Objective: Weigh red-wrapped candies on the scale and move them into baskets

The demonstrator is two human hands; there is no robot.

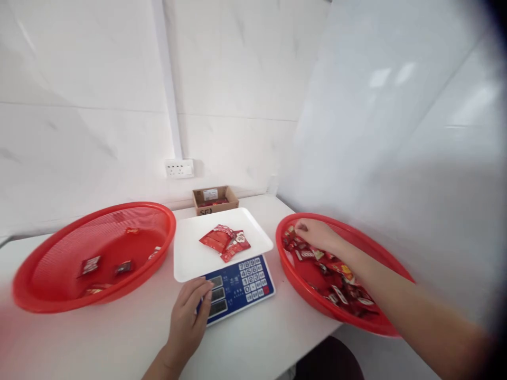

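My left hand (189, 311) rests at the left end of the blue control panel of a digital scale (237, 287). Its fingers lie stretched over the panel's edge by the small displays, holding nothing. On the scale's white tray (190, 253) is a small pile of red candy packets (225, 241). My right hand (317, 234) reaches over the far left side of the right red basket (301, 287). Its fingers are bent down together at small wrapped candies (307, 254); what is between the fingertips is hidden. Several more red and dark wrapped pieces lie under my forearm.
Another red basket (97, 211) on the left holds several scattered wrapped candies (90, 265). Behind the scale stands an open cardboard box (216, 207) with red items inside. White walls (237, 142) close off the table's back and right side. A socket (179, 169) is mounted there.
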